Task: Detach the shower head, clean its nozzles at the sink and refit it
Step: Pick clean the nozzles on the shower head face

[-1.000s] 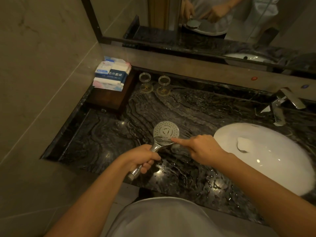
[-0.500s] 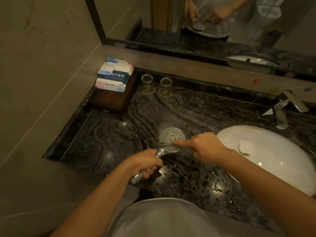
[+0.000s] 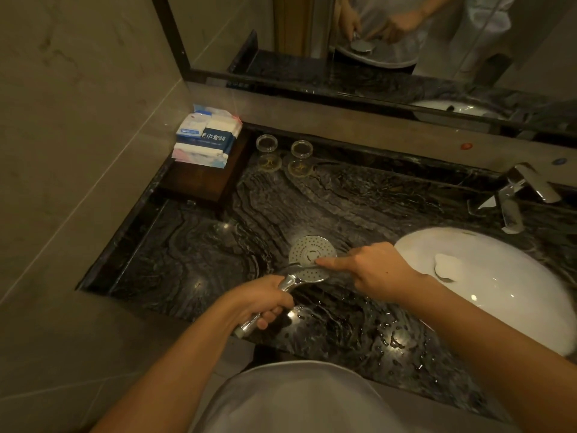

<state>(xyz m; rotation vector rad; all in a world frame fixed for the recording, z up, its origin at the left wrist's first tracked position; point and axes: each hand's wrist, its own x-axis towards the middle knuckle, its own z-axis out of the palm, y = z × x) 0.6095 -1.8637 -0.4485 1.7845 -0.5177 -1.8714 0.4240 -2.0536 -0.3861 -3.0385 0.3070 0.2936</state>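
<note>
Two hands on shower head (image 3: 312, 256) | left hand (image 3: 260, 303) clenched round handle, axis toward 1 o'clock | right hand (image 3: 374, 270) forefinger rubbing nozzle face from 3 o'clock, other fingers curled | sink (image 3: 505, 285) further right.

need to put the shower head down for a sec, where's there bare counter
The widest bare patch of counter lies left of the shower head, between the wooden tray and the front edge. A second stretch runs between the two glasses and the basin, left of the faucet. The back-left corner is crowded; the front strip by the basin is wet.
</note>
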